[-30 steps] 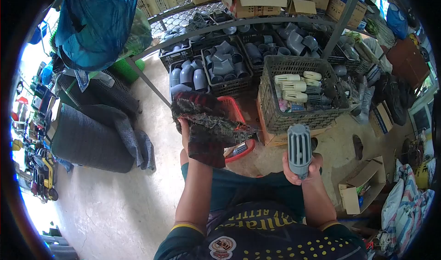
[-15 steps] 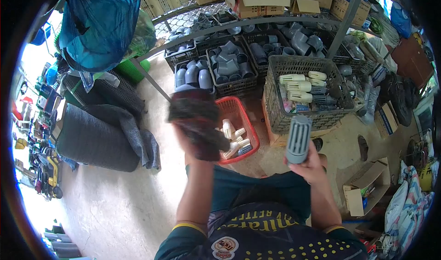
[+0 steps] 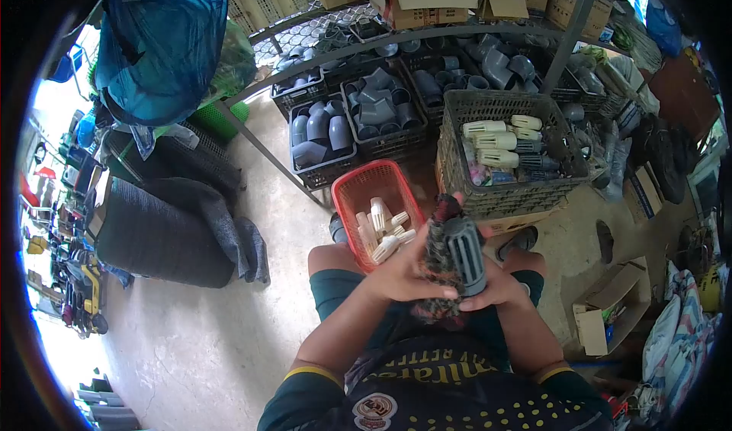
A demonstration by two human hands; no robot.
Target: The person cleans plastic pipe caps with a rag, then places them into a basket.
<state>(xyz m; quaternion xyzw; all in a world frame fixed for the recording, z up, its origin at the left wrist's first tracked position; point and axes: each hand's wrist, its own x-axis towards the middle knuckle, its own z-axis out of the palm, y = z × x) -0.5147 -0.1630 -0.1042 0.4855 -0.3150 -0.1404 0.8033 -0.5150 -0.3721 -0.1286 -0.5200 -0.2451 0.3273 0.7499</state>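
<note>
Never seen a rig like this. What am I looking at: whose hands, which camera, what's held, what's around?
There is no robot here: these are a person's bare hands. The only camera is worn on the head, looking forward and down, so the wide, curved view shows the person's own arms and knees.

The right hand holds a gray slotted piece by its lower end. The left hand holds a dark, frayed cloth beside it.

On the concrete floor, a red basket in front of the person contains cream slotted pieces. To its right, a raised black crate holds more cream and gray ones. Beyond the basket, other crates hold gray pipe fittings.
</note>
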